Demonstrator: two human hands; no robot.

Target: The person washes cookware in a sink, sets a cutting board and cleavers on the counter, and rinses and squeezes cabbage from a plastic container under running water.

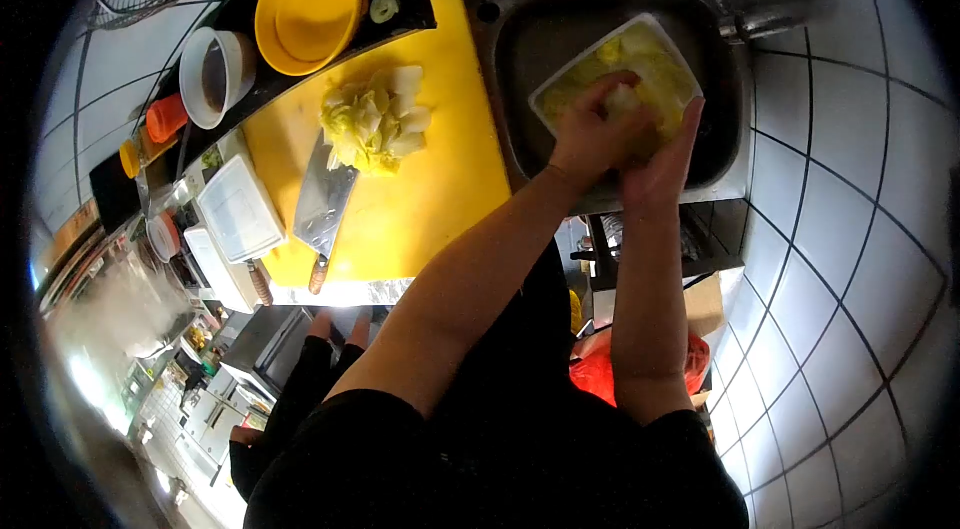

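Observation:
In the sink, a white rectangular tub [549, 87] holds pale yellow-green leaves [650, 51] in liquid. My left hand [597, 131] reaches over its near side, fingers curled round a pale, blurred piece. Beside it, my right hand [665, 165] is cupped at the near right corner, one digit stretched along the rim; its other fingers are partly hidden. Cut pale leaves [370, 119] are heaped on the yellow cutting board [440, 189] to the left. A cleaver [324, 204] lies on the board, its blade tip against the heap.
The metal sink [745, 144] has a faucet [765, 21] at its right. A yellow bowl [308, 9], a white container [213, 77] and a lidded box [240, 207] stand left. Another person's dark sleeve [290, 394] shows lower left. A red bag [593, 369] is below.

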